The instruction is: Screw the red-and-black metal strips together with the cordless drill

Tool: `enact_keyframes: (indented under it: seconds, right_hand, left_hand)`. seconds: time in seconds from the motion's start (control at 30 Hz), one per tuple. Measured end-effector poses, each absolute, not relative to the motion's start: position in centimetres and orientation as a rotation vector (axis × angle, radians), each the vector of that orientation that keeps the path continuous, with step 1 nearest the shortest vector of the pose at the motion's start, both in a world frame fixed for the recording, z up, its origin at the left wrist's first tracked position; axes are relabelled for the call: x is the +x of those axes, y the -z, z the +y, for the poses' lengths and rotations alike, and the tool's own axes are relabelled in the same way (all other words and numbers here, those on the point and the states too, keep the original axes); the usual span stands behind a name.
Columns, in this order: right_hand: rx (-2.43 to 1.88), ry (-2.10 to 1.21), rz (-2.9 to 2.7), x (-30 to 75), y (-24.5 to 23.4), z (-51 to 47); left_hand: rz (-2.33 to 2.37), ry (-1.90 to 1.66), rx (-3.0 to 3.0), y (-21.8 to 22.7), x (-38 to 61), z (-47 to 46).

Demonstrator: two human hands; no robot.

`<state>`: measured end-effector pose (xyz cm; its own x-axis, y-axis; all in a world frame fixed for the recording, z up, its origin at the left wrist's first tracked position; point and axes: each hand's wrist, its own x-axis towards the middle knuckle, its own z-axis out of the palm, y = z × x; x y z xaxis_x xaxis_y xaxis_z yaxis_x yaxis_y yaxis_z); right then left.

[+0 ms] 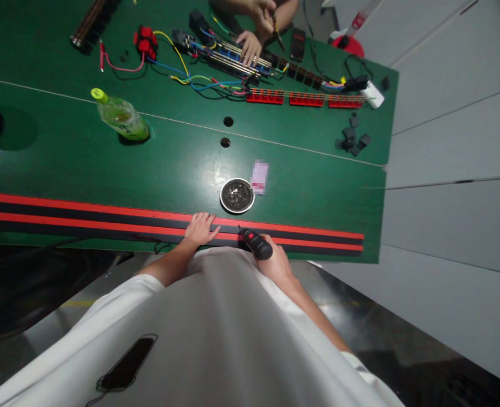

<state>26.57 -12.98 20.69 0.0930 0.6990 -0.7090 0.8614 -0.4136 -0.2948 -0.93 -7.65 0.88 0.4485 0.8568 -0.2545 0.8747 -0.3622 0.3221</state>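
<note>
Along the near edge of the green table (182, 169) lie long black-and-red strips (105, 221), side by side. My left hand (199, 229) rests flat on them with its fingers stretched out. In my right hand (276, 261) is a black cordless screwdriver (256, 244) with a red patch on its body. Its bit points away to the left, down at the strips; whether the tip touches them I cannot tell. Just beyond the strips sits a round dish (237, 196) of small dark parts, probably screws, beside a pink slip (259, 177).
A green-capped bottle (125, 117) stands at the left. Across the table, another person's hands (251, 48) are at a wired assembly (233, 59). Red blocks (306, 98) and loose black pieces (353, 139) lie at the right. Two holes pierce the tabletop.
</note>
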Motion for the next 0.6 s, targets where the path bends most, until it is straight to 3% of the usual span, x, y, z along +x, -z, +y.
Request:
enact_keyframes:
  seconds: [0.4, 0.6]
  right_hand:
    - [2.233, 1.257, 1.63, 26.8, -20.5, -12.1]
    - [2.403, 1.447, 1.668, 27.6, -18.9, -12.9]
  left_hand:
    - [1.448, 0.017, 2.22, -0.9, -0.8, -7.6]
    - [1.457, 0.003, 2.229, -0.8, -0.9, -7.7]
